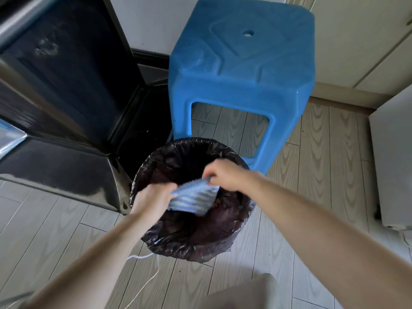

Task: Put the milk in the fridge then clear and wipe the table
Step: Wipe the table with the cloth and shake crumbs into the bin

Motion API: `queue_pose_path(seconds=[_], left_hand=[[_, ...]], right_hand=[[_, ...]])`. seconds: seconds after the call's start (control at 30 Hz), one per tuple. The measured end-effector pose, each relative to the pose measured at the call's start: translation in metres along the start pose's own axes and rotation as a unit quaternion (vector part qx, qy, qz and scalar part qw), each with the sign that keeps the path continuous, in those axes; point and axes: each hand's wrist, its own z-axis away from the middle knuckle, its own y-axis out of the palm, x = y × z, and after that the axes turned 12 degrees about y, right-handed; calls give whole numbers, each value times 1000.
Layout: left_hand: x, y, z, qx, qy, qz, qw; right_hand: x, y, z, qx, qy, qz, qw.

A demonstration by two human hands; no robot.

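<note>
A blue and white striped cloth [193, 197] hangs over the open mouth of a round bin lined with a dark plastic bag [156, 235]. My left hand [151, 198] grips the cloth's left edge. My right hand [225, 173] pinches its upper right corner. Both hands are blurred by motion. Some brownish scraps lie inside the bin, to the right of the cloth. No milk and no table are in view.
A blue plastic stool [240, 70] stands just behind the bin. A black fridge or cabinet [66, 108] fills the left side. A white appliance [392, 166] stands at the right. A white cord [147, 284] trails on the pale wood-look floor.
</note>
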Motion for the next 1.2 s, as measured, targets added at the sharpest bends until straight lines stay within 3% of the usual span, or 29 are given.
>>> queue_pose_path(seconds=[0.1,0.23,0.5,0.87,1.1,1.2], left_hand=[[-7,6,-5,13,-29,32,999],[-4,6,-11,72,-48,57,995],[-41,-21,13,-37,-51,128,990],[-145,-140,80,-62,-47,152,985],[-189,-264,108,81,39,191,978],[-201,-315,119,90,58,190,976]], right_hand=[[-9,16,1,-61,37,-44,997],[-16,11,6,-32,62,-18,997],[10,-32,58,-55,39,-40,997],[61,-116,193,-67,43,-88,993],[120,-191,276,-81,22,-66,994],[149,-220,307,-72,7,-47,996]])
